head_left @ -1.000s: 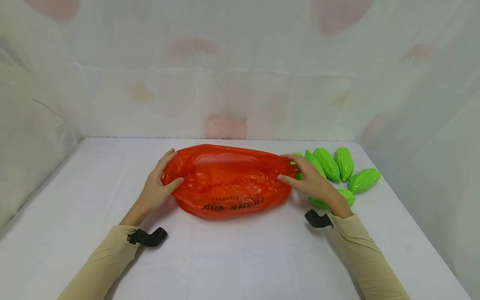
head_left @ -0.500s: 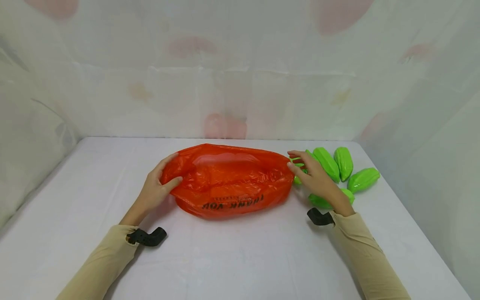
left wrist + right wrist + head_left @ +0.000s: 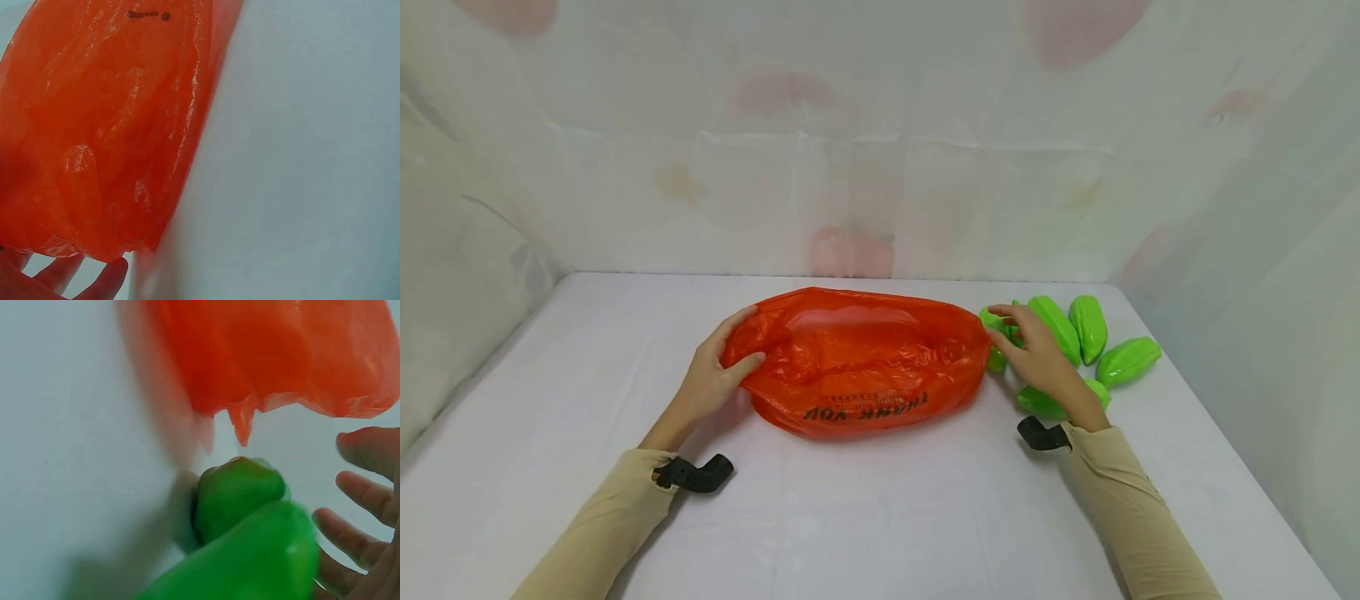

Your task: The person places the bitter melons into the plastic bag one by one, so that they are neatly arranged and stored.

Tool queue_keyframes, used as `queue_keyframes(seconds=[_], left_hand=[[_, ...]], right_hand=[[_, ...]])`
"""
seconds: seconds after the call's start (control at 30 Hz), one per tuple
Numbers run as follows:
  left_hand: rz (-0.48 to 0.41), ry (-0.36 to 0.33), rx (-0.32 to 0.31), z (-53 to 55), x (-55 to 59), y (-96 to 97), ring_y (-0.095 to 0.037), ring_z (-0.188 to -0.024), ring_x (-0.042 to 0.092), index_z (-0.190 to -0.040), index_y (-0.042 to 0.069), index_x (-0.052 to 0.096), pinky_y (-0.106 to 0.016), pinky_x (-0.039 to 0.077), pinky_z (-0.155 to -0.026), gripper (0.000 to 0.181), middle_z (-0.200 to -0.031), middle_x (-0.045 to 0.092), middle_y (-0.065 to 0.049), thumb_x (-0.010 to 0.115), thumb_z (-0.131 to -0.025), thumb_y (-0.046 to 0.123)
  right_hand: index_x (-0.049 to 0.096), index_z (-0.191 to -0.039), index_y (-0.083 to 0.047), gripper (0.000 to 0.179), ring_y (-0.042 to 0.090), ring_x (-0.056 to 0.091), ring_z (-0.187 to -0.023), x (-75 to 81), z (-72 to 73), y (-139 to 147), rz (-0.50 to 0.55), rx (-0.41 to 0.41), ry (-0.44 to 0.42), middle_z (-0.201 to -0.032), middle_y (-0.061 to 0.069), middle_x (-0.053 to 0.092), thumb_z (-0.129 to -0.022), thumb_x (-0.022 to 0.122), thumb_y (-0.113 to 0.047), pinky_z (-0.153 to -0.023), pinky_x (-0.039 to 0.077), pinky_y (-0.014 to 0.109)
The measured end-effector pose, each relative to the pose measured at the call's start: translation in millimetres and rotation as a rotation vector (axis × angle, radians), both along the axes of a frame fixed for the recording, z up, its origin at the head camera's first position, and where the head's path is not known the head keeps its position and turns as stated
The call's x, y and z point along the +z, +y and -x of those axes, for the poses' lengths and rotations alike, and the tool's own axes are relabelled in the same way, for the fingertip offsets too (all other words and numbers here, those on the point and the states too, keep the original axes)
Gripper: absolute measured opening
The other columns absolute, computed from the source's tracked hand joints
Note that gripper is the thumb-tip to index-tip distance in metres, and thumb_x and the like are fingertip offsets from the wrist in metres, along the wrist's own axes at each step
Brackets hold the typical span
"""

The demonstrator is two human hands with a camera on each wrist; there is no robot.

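A puffed-out red plastic bag point(image 3: 857, 342) with "THANK YOU" print lies across the middle of the table. My left hand point(image 3: 706, 375) is at its left end, thumb and fingers spread around that end. In the left wrist view the fingertips point(image 3: 112, 275) are right at the bag's edge. Just off the other end is my right hand point(image 3: 1039, 354), fingers apart and holding nothing. Green ridged star fruit point(image 3: 244, 562) lie beside and beneath this hand, partly hidden by it in the head view.
Several star fruit point(image 3: 1087, 329) lie in a loose group at the back right of the white table point(image 3: 880, 517). One of them point(image 3: 1127, 360) lies farthest right. Printed curtains point(image 3: 865, 167) rise behind the table and along both sides.
My right hand has let go of the bag's right end and shifted a little to the right. The left hand and the bag have hardly moved.
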State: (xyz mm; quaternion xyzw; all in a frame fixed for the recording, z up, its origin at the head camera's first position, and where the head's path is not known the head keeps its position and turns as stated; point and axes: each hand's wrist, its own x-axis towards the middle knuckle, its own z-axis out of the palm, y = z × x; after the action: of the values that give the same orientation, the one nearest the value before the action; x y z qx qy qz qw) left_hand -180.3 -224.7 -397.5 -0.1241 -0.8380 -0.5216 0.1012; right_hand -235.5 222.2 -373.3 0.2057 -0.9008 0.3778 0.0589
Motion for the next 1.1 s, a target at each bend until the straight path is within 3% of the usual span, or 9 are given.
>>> queue_keyframes(seconds=[0.13, 0.37, 0.6, 0.83, 1.1], left_hand=[[0.005, -0.007, 0.004, -0.2, 0.8, 0.2, -0.035, -0.134, 0.045, -0.154, 0.014, 0.034, -0.004, 0.034, -0.096, 0.065, -0.155, 0.040, -0.016, 0.059, -0.095, 0.006], [0.017, -0.022, 0.010, 1.0, 2.1, 1.2, -0.033, -0.136, 0.044, -0.154, 0.015, 0.034, -0.007, 0.034, -0.099, 0.065, -0.156, 0.040, -0.013, 0.059, -0.095, 0.007], [0.018, -0.020, 0.007, 1.7, 2.3, 0.9, -0.034, -0.136, 0.044, -0.155, 0.016, 0.034, -0.008, 0.033, -0.099, 0.065, -0.156, 0.039, -0.014, 0.060, -0.095, 0.008], [0.024, -0.014, 0.016, 0.8, 1.8, 0.3, -0.034, -0.135, 0.045, -0.154, 0.016, 0.035, -0.006, 0.033, -0.098, 0.065, -0.155, 0.040, -0.014, 0.060, -0.095, 0.008], [0.008, -0.002, 0.010, 0.4, -0.5, 0.2, -0.035, -0.132, 0.047, -0.154, 0.013, 0.036, -0.003, 0.035, -0.095, 0.064, -0.154, 0.041, -0.016, 0.059, -0.095, 0.007]], right_hand=[[0.049, -0.139, 0.002, 0.044, 0.044, 0.047, -0.126, -4.2, 1.6, 2, -0.027, -0.021, 0.018, -0.140, 0.026, 0.046, -0.097, 0.057, -0.008, -0.103, 0.044, 0.059], [0.047, -0.140, 0.004, 0.053, 0.049, 0.033, -0.138, -9.9, 2.5, 0, -0.144, -0.052, 0.026, -0.147, 0.033, 0.034, -0.092, 0.063, -0.009, -0.114, 0.028, 0.065], [0.048, -0.140, 0.007, 0.053, 0.050, 0.034, -0.138, -11.4, 2.1, -2, -0.236, -0.060, 0.023, -0.149, 0.032, 0.035, -0.093, 0.060, -0.014, -0.114, 0.030, 0.064], [0.049, -0.139, 0.009, 0.053, 0.049, 0.036, -0.137, -4.7, 1.1, -1, -0.220, -0.042, -0.042, -0.148, 0.030, 0.036, -0.092, 0.062, -0.012, -0.114, 0.031, 0.062], [0.057, -0.131, 0.008, 0.046, 0.047, 0.042, -0.133, -1.8, -0.7, -4, -0.215, -0.070, -0.021, -0.142, 0.029, 0.046, -0.090, 0.066, -0.009, -0.111, 0.036, 0.060]])
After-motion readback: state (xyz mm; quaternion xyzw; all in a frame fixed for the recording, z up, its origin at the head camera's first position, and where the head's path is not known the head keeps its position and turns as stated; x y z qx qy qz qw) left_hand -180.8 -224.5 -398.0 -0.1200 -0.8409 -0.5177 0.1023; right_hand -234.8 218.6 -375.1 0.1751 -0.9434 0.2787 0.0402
